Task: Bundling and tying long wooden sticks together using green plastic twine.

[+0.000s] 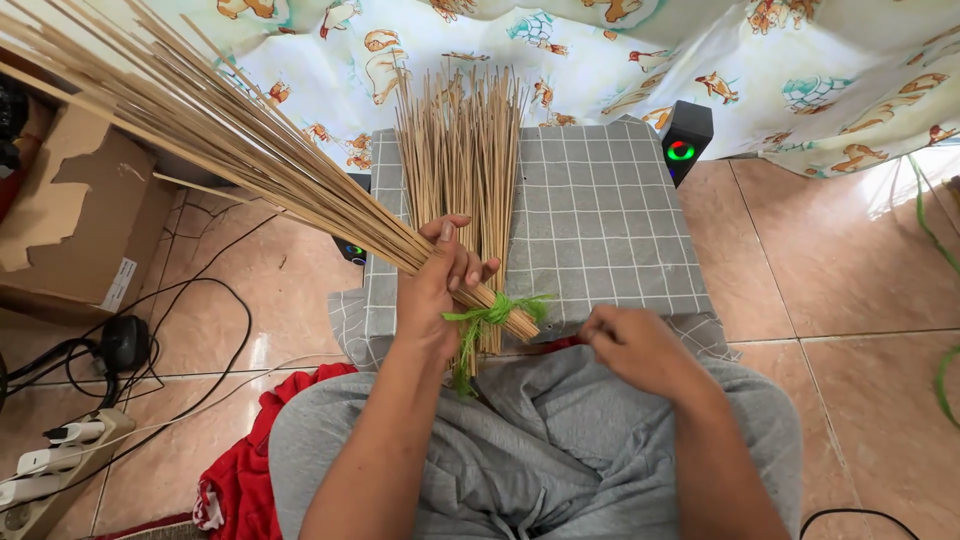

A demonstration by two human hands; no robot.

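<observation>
Over grey checked cloth (600, 230), left hand (440, 285) clenches stick bundle (230, 150) pointing up-left; right hand (635, 345) curled, grasp unclear.

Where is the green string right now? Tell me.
In the head view, just left of centre, the green string is tied around the lower end of the stick bundle held by the left hand, above the grey lap.

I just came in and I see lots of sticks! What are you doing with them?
A seated person's left hand grips a bundle of thin, pale wooden sticks near its lower end, where a green string is tied around it. The bundle slants up to the left. The right hand is closed just right of the knot; whether it holds the string's end is unclear. More loose sticks lie on a grey checked cloth covering a low stand.
</observation>
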